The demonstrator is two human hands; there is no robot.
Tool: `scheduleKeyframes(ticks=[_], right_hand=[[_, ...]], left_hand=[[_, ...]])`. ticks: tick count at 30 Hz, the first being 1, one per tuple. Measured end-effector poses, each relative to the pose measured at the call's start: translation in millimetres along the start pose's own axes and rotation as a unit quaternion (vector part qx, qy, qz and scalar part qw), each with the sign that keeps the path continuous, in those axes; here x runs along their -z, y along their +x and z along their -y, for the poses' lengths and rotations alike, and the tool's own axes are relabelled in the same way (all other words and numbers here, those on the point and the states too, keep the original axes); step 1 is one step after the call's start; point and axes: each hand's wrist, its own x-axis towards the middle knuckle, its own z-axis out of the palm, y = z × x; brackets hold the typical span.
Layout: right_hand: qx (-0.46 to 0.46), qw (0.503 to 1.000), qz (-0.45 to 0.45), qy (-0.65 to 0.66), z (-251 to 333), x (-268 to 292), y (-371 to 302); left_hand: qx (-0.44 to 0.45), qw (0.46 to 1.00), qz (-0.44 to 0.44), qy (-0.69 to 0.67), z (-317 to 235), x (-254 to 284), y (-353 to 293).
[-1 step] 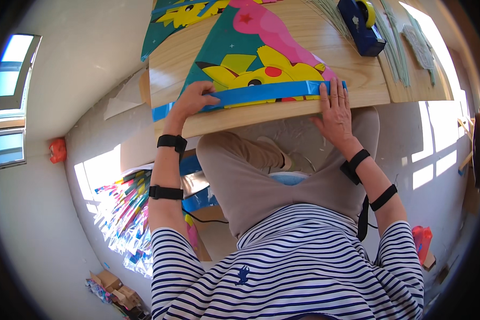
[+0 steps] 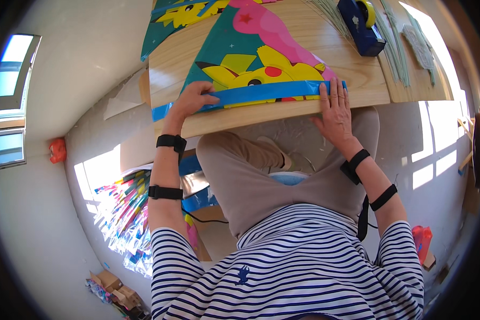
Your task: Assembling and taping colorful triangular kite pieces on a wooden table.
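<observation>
A triangular printed sheet [image 2: 250, 66], teal and pink with a yellow cartoon figure, lies on the wooden table [image 2: 357, 74]. Along its near edge runs a long blue strip [image 2: 266, 93], which looks thin and glossy. My left hand [image 2: 194, 100] is at the left part of this strip, fingers curled and thumb pointing right, closed on it. What lies under the curled fingers is hidden. My right hand [image 2: 336, 109] lies flat over the strip's right end, fingers stretched out and pressed down, thumb spread to the side.
At the back right stands a dark blue tape dispenser [image 2: 362, 29] with a yellow roll. Thin pale green sticks [image 2: 392, 50] lie beside it, near a clear plastic box [image 2: 417, 45]. Another printed sheet [image 2: 184, 16] is at the back left. Colourful plastic-wrapped pieces [image 2: 130, 218] are heaped low at my left.
The blue strip has flattened near my right hand: a crease that showed left of my fingers is gone. Both hands have stayed in nearly the same place.
</observation>
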Motion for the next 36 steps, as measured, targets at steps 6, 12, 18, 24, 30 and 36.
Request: scheduleKeyframes(ticks=[6,12,18,24,30,36], right_hand=[[0.001,1.000,0.004,-0.003,1.2,2.9,0.6],[-0.001,1.000,0.008,-0.008,1.7,3.8,1.3],[-0.002,1.000,0.007,-0.003,2.9,4.9,1.3],[0.000,1.000,-0.003,0.003,2.2,3.5,0.8],[-0.004,1.000,-0.005,-0.002,-1.3,-0.5,-0.4],[0.006,1.000,-0.008,-0.004,-0.7,-2.4,0.9]], left_hand=[[0.041,0.996,0.070,0.044,-0.4,0.5,3.8],[0.042,0.987,0.012,0.155,-3.3,-9.9,8.7],[0.062,0.981,0.000,0.185,0.8,-15.1,10.6],[0.069,0.972,-0.045,0.218,-14.1,-25.4,1.1],[-0.065,0.897,-0.230,0.371,-29.0,-52.9,-16.7],[-0.147,0.887,-0.235,0.369,-9.0,-92.5,-34.8]])
